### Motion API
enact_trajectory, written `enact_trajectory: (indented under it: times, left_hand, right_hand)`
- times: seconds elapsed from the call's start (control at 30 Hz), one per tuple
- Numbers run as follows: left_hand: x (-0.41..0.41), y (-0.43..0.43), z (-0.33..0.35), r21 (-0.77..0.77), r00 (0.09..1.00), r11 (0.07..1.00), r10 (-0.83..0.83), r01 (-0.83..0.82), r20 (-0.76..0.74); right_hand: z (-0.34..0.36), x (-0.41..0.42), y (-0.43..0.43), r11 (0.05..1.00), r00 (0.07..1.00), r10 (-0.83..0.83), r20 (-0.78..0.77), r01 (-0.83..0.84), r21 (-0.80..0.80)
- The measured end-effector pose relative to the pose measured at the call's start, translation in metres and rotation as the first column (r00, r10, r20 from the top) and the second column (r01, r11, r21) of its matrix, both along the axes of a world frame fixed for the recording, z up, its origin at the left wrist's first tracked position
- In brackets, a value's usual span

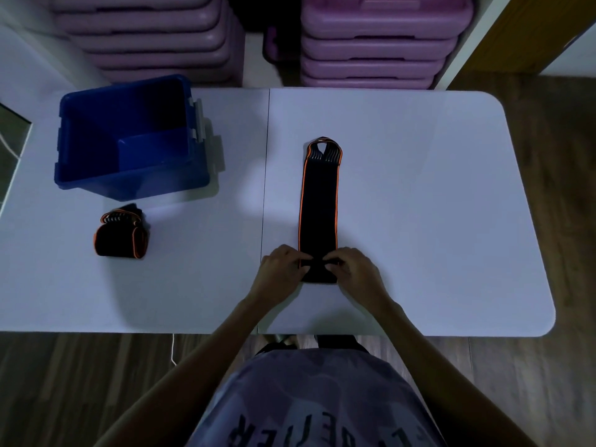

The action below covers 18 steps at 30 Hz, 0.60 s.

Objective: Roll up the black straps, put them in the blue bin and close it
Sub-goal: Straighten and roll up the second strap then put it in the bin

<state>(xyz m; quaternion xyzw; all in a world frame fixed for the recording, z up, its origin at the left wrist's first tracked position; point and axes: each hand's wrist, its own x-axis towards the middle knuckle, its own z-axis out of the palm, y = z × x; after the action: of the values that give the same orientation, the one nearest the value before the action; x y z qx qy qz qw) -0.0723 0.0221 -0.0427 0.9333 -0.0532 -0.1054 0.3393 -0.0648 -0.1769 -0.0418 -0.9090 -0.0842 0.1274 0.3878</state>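
Observation:
A long black strap [319, 201] with orange edges lies flat on the white table [419, 188], running away from me. Its near end is turned over into a small roll. My left hand [283, 269] pinches the left side of that roll and my right hand [351, 269] pinches the right side. A second black strap [121, 237], rolled into a bundle, sits at the left of the table. Behind it stands the blue bin [129, 137], open and without a lid on it. I see nothing inside the bin.
Stacks of purple plastic cases [377, 43] stand on the floor behind the table. A seam [266, 188] runs down the middle of the tabletop. The table's rounded right corners border a wooden floor [548, 156].

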Motion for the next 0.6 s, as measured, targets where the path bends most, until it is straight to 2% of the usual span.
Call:
enact_trajectory:
  times: [0.13,0.23,0.3,0.37,0.43,0.53,0.6]
  left_hand:
    - [-0.005,0.000,0.000,0.131,0.972,0.985,-0.133,0.109,0.194]
    - [-0.010,0.009,-0.004,0.176,0.940,0.956,-0.271,0.236,0.209]
    - [-0.009,0.018,-0.011,0.171,0.920,0.941,-0.326,0.293,0.217]
    - [-0.006,0.023,-0.012,0.127,0.911,0.939,-0.343,0.321,0.229]
    - [-0.002,0.024,-0.008,0.058,0.922,0.949,-0.315,0.309,0.225]
    - [0.007,0.014,0.003,-0.001,0.975,0.984,-0.175,0.177,0.138]
    - [0.015,0.007,0.006,-0.071,1.000,0.997,0.000,-0.002,-0.020]
  right_hand:
    - [-0.008,-0.002,-0.004,0.988,0.980,0.118,0.162,-0.099,-0.120]
    - [-0.016,-0.007,-0.018,0.932,0.935,0.314,0.165,-0.271,-0.240]
    - [-0.019,-0.007,-0.022,0.902,0.904,0.385,0.185,-0.325,-0.284]
    - [-0.022,-0.004,-0.023,0.913,0.902,0.378,0.208,-0.326,-0.245]
    - [-0.022,0.002,-0.023,0.949,0.941,0.308,0.142,-0.292,-0.122]
    - [-0.019,0.012,-0.019,0.980,0.980,0.199,-0.033,-0.198,0.032]
    - [-0.014,0.021,-0.014,0.988,0.985,0.126,-0.117,-0.114,0.104]
